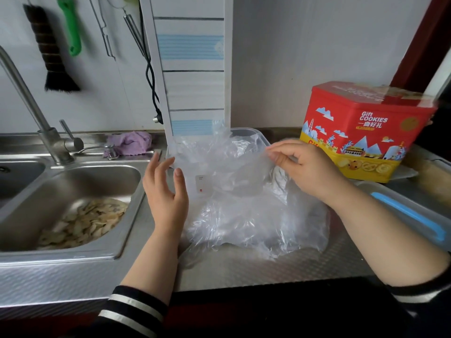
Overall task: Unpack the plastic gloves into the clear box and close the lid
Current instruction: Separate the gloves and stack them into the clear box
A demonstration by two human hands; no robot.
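A loose heap of thin clear plastic gloves lies on the steel counter and rises over the clear box, of which only the far rim shows behind the plastic. My right hand pinches the upper right edge of the plastic between thumb and fingers. At the heap's left edge my left hand is open, fingers straight, its fingertips close to the plastic. The box lid, clear with a blue clip, lies on the counter at the right under my right forearm.
A steel sink holding food scraps sits at the left with a tap. A red cookie tin stands at the back right. A white striped panel leans against the wall behind the box. A purple cloth lies behind the sink.
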